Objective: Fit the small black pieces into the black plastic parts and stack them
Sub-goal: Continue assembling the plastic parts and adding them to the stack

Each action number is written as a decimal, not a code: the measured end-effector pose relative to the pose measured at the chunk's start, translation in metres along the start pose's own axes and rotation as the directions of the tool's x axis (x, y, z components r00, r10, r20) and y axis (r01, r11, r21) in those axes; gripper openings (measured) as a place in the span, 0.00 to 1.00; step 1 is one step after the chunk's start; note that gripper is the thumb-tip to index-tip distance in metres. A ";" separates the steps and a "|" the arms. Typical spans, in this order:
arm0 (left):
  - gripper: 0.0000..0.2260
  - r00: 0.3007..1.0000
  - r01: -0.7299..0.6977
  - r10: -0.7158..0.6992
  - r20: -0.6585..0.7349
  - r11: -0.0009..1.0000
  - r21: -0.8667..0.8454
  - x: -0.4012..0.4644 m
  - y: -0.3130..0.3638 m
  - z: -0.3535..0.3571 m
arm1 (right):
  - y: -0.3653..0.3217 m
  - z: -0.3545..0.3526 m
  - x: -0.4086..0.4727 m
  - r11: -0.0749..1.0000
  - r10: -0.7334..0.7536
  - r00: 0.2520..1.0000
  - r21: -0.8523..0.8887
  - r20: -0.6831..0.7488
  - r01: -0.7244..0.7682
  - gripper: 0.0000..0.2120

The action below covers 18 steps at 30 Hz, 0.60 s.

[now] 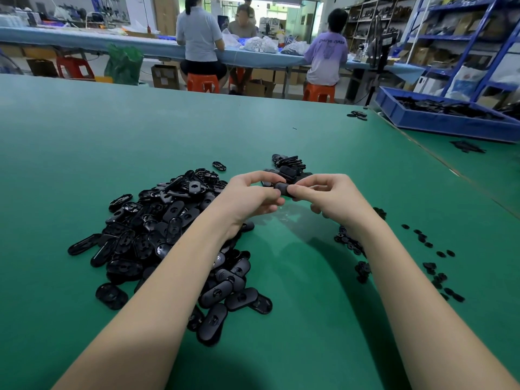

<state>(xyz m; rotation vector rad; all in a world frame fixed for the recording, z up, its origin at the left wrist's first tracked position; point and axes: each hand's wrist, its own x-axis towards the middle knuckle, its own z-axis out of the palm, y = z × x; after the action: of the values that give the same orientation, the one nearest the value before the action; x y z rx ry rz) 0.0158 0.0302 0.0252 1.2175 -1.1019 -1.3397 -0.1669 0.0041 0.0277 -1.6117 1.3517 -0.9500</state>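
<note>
Both hands meet above the green table [84,136] and hold one black oval plastic part [282,189] between them. My left hand [247,195] pinches its left end and my right hand [326,197] pinches its right end. A big loose pile of the same oval parts [157,235] lies under and left of my left forearm. Behind my hands sits a small stack of oval parts [288,166]. Small black pieces [434,266] are scattered to the right of my right forearm, some partly hidden by it.
A blue bin of black parts [444,119] stands at the far right, with a few parts [357,114] lying near it. Beyond the table's far edge, three people sit on orange stools at a long blue bench. Shelving fills the right background.
</note>
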 end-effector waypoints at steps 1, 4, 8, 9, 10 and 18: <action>0.10 1.000 -0.001 0.001 -0.003 1.000 -0.007 0.000 -0.001 0.001 | 0.001 0.001 0.000 1.000 0.003 1.000 0.012 0.015 -0.004 0.10; 0.09 1.000 -0.014 0.014 -0.009 1.000 -0.008 0.000 -0.003 0.003 | 0.002 0.005 -0.001 1.000 -0.002 0.999 0.015 0.033 0.002 0.10; 0.09 0.999 -0.030 0.030 -0.019 1.000 -0.002 0.001 -0.003 0.001 | 0.000 0.007 0.000 1.000 -0.024 0.999 0.014 0.033 0.024 0.07; 0.09 0.999 -0.033 0.033 -0.024 0.999 0.001 0.001 -0.003 0.001 | 0.000 0.007 0.000 1.000 -0.028 0.999 0.005 0.034 0.028 0.06; 0.09 0.999 -0.036 0.036 -0.028 0.999 0.007 0.002 -0.003 0.001 | 0.000 0.008 0.001 0.999 -0.032 0.999 -0.005 0.031 0.032 0.05; 0.08 0.998 -0.054 0.057 -0.028 0.994 0.097 0.000 -0.008 0.001 | 0.003 0.011 0.005 0.997 -0.045 0.999 -0.057 0.019 0.046 0.04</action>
<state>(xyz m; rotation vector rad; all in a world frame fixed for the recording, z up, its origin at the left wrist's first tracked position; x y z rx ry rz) 0.0146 0.0311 0.0175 1.2637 -1.1813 -1.2344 -0.1577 0.0005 0.0207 -1.6964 1.3466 -0.9296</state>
